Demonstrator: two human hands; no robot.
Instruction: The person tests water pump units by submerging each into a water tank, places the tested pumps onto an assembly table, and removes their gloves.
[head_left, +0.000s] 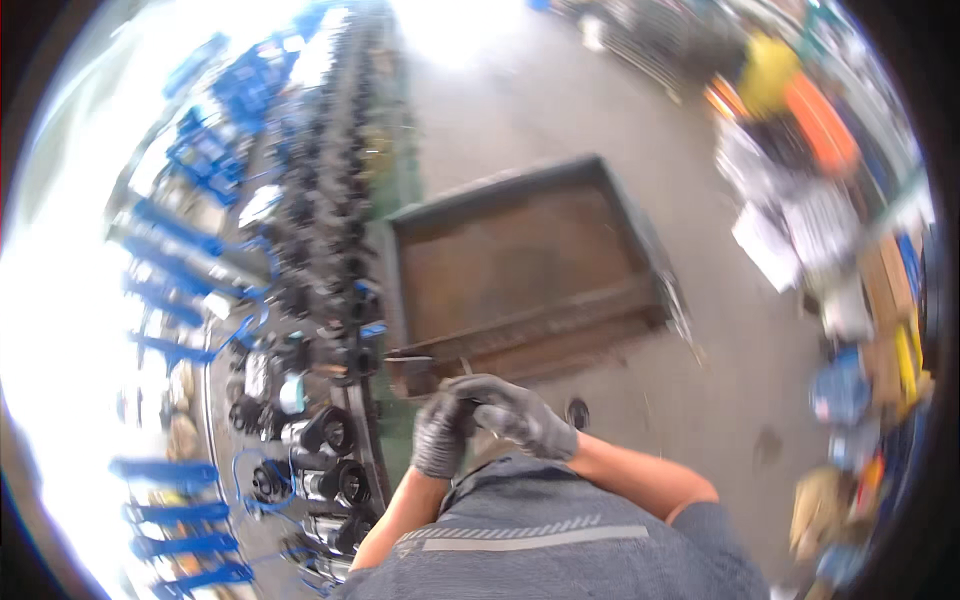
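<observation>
Both of my hands wear dark grey work gloves and meet just in front of my body. My left hand (443, 437) is bent upward with its fingers curled, partly covered by the other hand. Across it reaches my right hand (520, 414), its fingers closed over the left fingers. Whatever may be between them is hidden and blurred. Just beyond the hands lies a large rectangular metal bin (530, 325) with a dark rim and a rusty brown inside.
On my left runs a long line of black and silver cylindrical parts (335, 430), with blue fixtures (180, 510) beyond. A small black round part (577, 412) lies on the grey floor (730, 420). Along the right stand cardboard (885, 290), papers (770, 245) and orange and yellow items (815, 125).
</observation>
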